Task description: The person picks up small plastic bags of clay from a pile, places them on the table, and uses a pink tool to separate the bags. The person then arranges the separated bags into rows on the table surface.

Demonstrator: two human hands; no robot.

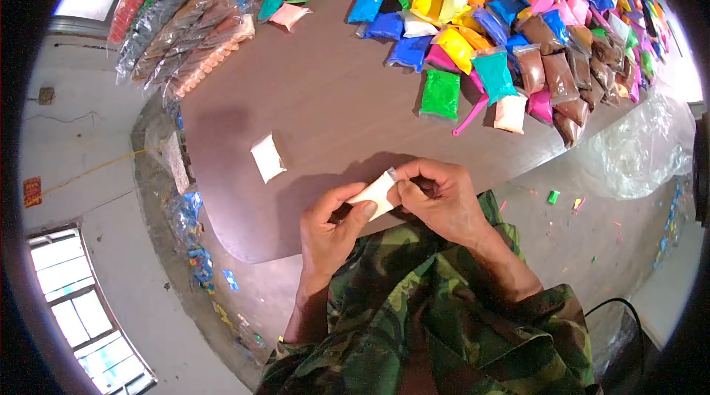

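Observation:
A small white packet [375, 195] is held between my two hands over the near edge of the table. My left hand [330, 228] pinches its lower left part, the thumb lying on top. The fingers of my right hand [440, 199] are closed on the packet's upper right end, where a strip of clear wrapping shows. Another white packet [268, 157] lies flat on the brown table [310, 99], left of my hands and touched by neither. What is inside the held packet cannot be made out.
A large heap of coloured packets [473, 25] covers the far right of the table. Bundled long clear bags [185, 25] lie at the far left. A pink stick [471, 115] rests by the heap's near edge. Clear plastic sheeting [636, 147] hangs at the right; scraps litter the floor.

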